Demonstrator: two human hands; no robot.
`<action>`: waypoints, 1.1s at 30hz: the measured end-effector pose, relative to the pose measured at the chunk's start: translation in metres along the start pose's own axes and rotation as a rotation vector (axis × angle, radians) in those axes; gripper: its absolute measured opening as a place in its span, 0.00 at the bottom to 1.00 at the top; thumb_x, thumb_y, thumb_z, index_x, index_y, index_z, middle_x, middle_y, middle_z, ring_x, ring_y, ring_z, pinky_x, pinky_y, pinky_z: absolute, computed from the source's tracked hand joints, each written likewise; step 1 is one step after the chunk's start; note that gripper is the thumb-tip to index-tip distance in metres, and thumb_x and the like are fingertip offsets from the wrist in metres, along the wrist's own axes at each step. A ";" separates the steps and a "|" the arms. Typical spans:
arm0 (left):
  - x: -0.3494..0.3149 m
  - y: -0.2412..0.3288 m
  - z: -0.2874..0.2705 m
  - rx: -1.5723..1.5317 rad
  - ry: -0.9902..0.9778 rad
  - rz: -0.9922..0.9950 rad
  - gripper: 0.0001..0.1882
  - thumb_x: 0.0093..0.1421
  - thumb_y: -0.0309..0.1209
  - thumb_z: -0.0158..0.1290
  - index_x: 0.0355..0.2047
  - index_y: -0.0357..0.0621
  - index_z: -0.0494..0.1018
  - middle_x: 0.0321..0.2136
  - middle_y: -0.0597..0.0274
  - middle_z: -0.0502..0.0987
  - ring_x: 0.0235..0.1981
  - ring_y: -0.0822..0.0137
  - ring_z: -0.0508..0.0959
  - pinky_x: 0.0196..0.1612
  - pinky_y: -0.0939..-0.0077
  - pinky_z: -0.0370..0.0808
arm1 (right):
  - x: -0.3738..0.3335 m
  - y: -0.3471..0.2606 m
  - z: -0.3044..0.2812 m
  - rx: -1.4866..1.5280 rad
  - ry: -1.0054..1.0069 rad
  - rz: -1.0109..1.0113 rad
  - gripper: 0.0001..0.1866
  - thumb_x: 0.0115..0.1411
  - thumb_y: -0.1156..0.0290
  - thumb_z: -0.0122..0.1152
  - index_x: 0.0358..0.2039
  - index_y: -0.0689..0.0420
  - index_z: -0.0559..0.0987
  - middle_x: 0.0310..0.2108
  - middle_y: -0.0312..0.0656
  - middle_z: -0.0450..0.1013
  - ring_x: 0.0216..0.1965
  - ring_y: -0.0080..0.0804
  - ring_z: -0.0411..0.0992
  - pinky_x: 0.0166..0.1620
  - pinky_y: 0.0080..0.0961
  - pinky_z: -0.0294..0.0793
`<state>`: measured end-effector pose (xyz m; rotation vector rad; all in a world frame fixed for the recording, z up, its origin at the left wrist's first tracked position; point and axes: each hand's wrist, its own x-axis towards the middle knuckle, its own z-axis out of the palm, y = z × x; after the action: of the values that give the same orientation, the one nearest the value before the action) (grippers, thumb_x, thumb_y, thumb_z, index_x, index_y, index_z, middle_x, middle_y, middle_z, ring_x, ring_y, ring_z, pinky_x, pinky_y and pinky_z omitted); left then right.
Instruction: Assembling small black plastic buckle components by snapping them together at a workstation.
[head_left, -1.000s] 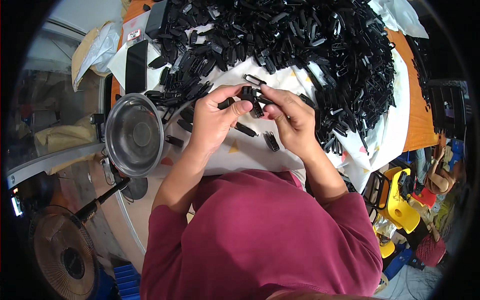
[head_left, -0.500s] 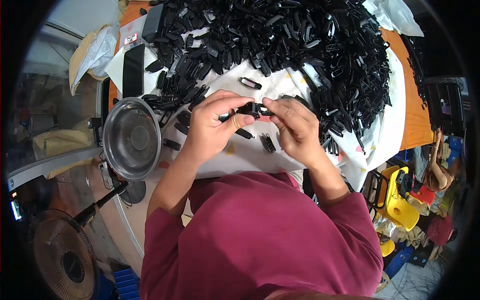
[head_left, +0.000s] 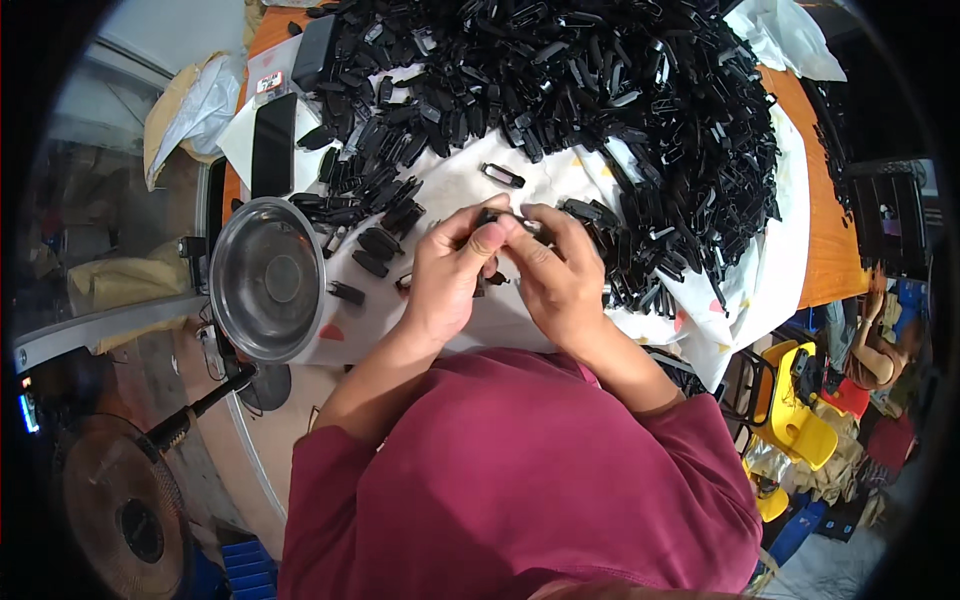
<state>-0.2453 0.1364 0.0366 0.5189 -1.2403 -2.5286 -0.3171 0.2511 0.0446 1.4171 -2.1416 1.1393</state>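
Note:
My left hand [head_left: 448, 268] and my right hand [head_left: 562, 272] meet over the near part of a patterned white cloth [head_left: 400, 322]. Both are closed on one small black plastic part [head_left: 489, 215], with the thumbs pressed together against it; most of it is hidden by the fingers. Just beyond them lies a loose black frame-like piece [head_left: 502, 176] with a pale opening. To the left of my left hand are a few dark pieces [head_left: 378, 243] and a single short one [head_left: 346, 293]. A large heap of similar black parts [head_left: 580, 75] covers the far side.
A round metal bowl [head_left: 225, 285] stands at the table's left edge. Behind it are a black phone [head_left: 273, 145] and a dark box [head_left: 315, 48]. A fan [head_left: 130, 510] is at lower left. Off to the right are a yellow chair [head_left: 800, 420] and another person [head_left: 875, 350].
My hands have drawn closer together and slightly nearer to me, right hand moving left. The black part is now more covered by the fingers and thumbs.

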 end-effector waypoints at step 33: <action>-0.005 0.019 -0.055 0.351 -0.006 -0.207 0.10 0.58 0.28 0.47 0.41 0.42 0.68 0.25 0.71 0.70 0.28 0.81 0.68 0.31 0.86 0.66 | 0.001 0.019 0.001 0.904 -0.367 0.709 0.10 0.55 0.78 0.55 0.37 0.62 0.67 0.35 0.39 0.70 0.35 0.19 0.67 0.36 0.15 0.66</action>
<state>-0.2158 0.0885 0.0217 0.7513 -1.7267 -2.4812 -0.3337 0.2535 0.0364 1.2155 -2.6208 2.5182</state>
